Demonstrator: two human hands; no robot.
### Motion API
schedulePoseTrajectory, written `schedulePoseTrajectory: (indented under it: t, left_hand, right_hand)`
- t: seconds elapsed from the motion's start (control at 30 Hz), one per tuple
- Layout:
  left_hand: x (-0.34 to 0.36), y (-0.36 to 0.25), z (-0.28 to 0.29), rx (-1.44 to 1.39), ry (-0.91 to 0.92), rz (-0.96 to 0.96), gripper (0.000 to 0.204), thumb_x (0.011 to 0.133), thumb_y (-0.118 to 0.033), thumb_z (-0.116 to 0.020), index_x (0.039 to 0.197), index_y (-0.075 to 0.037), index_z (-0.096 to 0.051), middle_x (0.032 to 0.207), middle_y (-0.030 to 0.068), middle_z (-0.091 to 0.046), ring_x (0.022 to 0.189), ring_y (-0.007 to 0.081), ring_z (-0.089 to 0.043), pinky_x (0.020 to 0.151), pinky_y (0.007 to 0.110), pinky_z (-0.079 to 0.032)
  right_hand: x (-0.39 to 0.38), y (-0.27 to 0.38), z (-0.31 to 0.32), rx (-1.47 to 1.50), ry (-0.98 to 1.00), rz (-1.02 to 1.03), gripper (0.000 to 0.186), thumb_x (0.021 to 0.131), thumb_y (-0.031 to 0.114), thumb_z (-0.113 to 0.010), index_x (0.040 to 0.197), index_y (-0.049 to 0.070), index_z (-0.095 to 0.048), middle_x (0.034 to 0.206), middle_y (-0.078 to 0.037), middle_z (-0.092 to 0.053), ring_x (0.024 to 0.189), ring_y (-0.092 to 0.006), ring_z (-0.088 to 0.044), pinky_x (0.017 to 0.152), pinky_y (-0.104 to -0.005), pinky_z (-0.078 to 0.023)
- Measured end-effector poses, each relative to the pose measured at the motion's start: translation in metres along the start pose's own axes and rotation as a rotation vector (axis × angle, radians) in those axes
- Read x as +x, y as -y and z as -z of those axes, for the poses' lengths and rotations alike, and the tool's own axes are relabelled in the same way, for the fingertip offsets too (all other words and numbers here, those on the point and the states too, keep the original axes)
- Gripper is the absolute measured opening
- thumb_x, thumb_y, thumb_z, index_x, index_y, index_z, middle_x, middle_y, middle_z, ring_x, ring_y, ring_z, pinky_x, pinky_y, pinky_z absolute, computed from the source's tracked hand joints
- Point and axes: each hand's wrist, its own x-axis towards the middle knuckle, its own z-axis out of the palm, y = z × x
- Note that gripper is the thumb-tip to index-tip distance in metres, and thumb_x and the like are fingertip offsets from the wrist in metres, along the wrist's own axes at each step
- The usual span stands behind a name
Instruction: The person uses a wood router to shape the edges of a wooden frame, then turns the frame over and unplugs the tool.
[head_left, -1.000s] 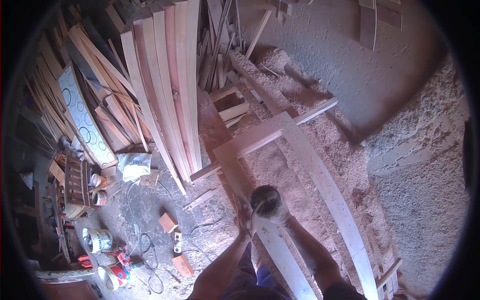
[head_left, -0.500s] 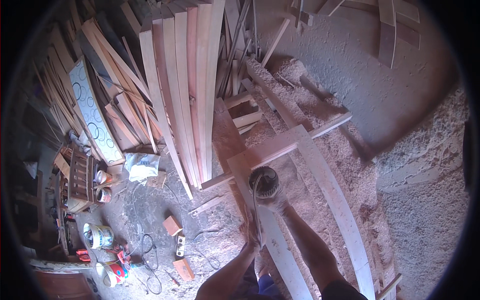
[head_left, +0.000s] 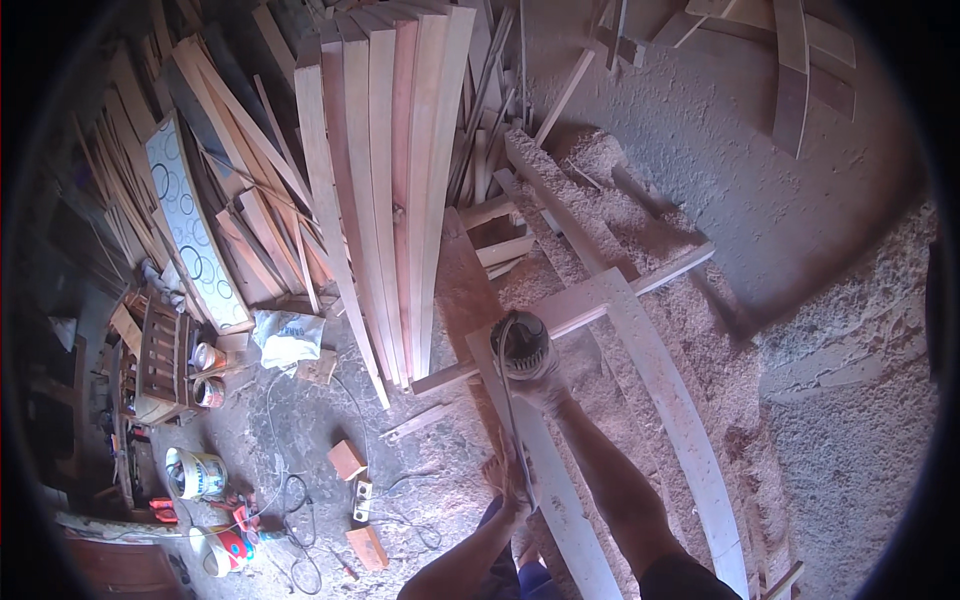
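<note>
My right hand (head_left: 548,385) grips a round dark power sander (head_left: 520,345) and presses it down on a long pale wooden plank (head_left: 560,500) that runs away from me. My left hand (head_left: 508,478) rests on the plank's left edge, fingers curled over it, closer to my body. The sander's cord (head_left: 508,420) runs back along the plank toward my left hand. A second, curved plank (head_left: 680,420) lies to the right, joined to the first by a cross rail (head_left: 600,295).
A stack of long boards (head_left: 385,180) leans at the upper centre. Sawdust (head_left: 830,400) covers the floor to the right. Paint tins (head_left: 205,360), a white bag (head_left: 285,335), wood blocks (head_left: 347,460) and cables (head_left: 290,500) lie at the left.
The sander and my right hand have moved farther along the plank, away from me. My left hand has kept its hold on the plank's edge.
</note>
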Motion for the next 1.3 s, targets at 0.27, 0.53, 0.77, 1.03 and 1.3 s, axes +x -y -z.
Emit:
schedulePoseTrajectory:
  t: [0.27,0.53,0.77,1.03,1.3]
  left_hand:
    - [-0.015,0.037,0.001,0.09,0.13,0.161,0.049,0.113,-0.043,-0.04,0.133,-0.001,-0.056,0.109,0.021,-0.065,0.1,0.0388,-0.064,0.084,0.05,-0.049]
    - [-0.018,0.037,-0.002,0.245,0.067,0.13,0.055,0.112,-0.043,-0.042,0.148,-0.001,-0.045,0.128,0.0242,-0.062,0.116,0.0436,-0.058,0.096,0.057,-0.042]
    - [0.063,-0.016,0.034,0.385,0.147,-0.133,0.09,0.097,-0.035,-0.071,0.166,-0.003,-0.022,0.16,0.0351,-0.028,0.146,0.056,-0.027,0.119,0.061,-0.029]
    - [0.27,-0.039,0.073,0.604,0.604,-0.421,0.099,0.077,-0.042,-0.087,0.159,-0.008,-0.043,0.164,0.0196,-0.041,0.156,0.0442,-0.03,0.128,0.056,-0.027]
    - [0.321,0.006,0.049,0.586,0.828,-0.276,0.129,0.055,-0.051,-0.102,0.161,-0.01,-0.04,0.16,0.0159,-0.047,0.149,0.0339,-0.045,0.13,0.042,-0.031]
  right_hand:
    - [0.019,-0.029,-0.019,-0.107,-0.165,0.042,0.078,0.069,0.027,-0.093,0.135,0.006,-0.057,0.124,-0.014,-0.067,0.112,-0.0305,-0.066,0.095,-0.0404,-0.054]
    - [0.024,-0.026,-0.023,-0.212,-0.238,0.02,0.081,0.067,0.031,-0.094,0.136,0.009,-0.057,0.123,-0.013,-0.067,0.114,-0.0346,-0.064,0.098,-0.0467,-0.051]
    - [0.018,-0.014,-0.023,-0.336,-0.395,-0.016,0.073,0.068,0.029,-0.094,0.131,0.01,-0.061,0.115,-0.012,-0.07,0.107,-0.0318,-0.066,0.093,-0.0465,-0.052]
    - [0.017,0.034,-0.032,-0.352,-0.466,0.037,0.057,0.072,0.019,-0.094,0.121,0.007,-0.068,0.106,-0.009,-0.075,0.094,-0.0187,-0.072,0.081,-0.0367,-0.058]
    - [0.02,0.004,-0.002,0.054,-0.114,-0.031,0.08,0.073,0.024,-0.098,0.138,0.005,-0.055,0.131,-0.008,-0.064,0.116,-0.0189,-0.063,0.1,-0.0369,-0.054]
